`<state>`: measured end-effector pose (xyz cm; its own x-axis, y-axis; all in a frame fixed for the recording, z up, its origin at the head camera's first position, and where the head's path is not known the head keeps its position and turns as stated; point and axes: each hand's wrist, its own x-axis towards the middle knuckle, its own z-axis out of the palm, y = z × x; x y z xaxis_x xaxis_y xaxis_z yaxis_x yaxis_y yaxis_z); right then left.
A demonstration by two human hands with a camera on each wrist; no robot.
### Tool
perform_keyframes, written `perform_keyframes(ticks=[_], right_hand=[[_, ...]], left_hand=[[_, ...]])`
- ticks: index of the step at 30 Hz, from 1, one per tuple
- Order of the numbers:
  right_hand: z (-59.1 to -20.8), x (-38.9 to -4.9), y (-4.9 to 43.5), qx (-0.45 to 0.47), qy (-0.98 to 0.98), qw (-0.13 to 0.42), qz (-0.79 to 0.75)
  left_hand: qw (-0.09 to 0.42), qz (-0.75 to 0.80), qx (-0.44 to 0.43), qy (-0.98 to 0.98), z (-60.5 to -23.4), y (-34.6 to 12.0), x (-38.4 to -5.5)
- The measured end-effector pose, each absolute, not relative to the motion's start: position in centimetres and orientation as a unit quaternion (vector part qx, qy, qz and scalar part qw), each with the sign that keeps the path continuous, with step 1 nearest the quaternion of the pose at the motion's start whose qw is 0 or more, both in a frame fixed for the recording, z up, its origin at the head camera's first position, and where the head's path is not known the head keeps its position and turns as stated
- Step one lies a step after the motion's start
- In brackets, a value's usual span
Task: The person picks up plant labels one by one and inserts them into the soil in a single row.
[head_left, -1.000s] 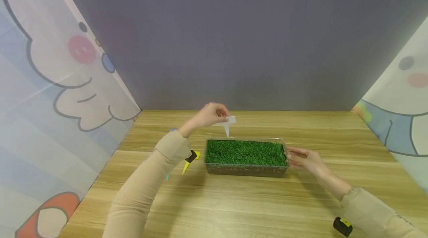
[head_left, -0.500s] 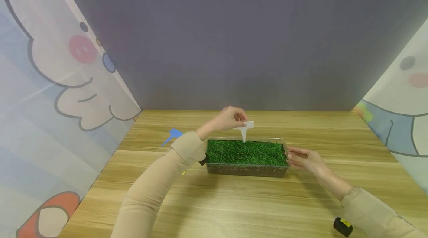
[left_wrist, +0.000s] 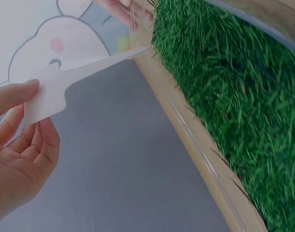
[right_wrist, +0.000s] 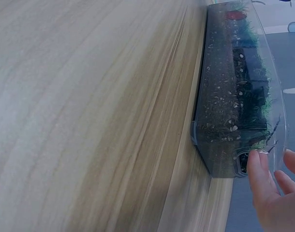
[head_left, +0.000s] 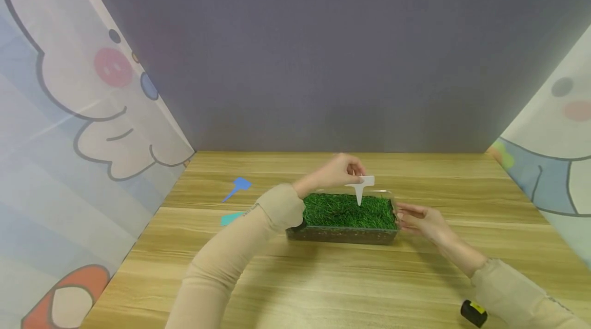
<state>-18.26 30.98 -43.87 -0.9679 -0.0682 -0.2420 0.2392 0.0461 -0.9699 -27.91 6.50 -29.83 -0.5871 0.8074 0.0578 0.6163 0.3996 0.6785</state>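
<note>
My left hand (head_left: 341, 171) pinches a white T-shaped plant label (head_left: 367, 181) by its wide head, between thumb and fingers. In the head view the label's pointed stem hangs down and overlaps the back part of the green grass (head_left: 343, 211). The grass fills a long clear plastic planter box (head_left: 341, 236) with dark, speckled soil showing through its wall. My right hand (head_left: 422, 221) is at the box's right end. In the right wrist view, its fairly straight fingers (right_wrist: 258, 169) touch that end wall near the rim.
On the wooden table (head_left: 341, 288), a blue plant label (head_left: 242, 184) lies left of the box. A teal label (head_left: 230, 218) is partly covered by my left sleeve (head_left: 240, 247). A grey panel (head_left: 323, 62) stands behind the table. A small black item (head_left: 473, 313) shows beside my right sleeve.
My left hand has moved right and slightly nearer with the white label, from behind the box to over its grass. The sleeve now covers the yellow label and uncovers the blue one. My right hand stays put.
</note>
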Motion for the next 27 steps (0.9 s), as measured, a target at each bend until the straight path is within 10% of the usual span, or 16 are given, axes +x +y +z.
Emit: perform_keyframes(ticks=[27], right_hand=[[-45.1, -18.7, 31.6, 0.066, 0.712, 0.109, -0.690]], left_hand=[[0.149, 0.361, 0.405, 0.826, -32.7, 9.8, -26.5]])
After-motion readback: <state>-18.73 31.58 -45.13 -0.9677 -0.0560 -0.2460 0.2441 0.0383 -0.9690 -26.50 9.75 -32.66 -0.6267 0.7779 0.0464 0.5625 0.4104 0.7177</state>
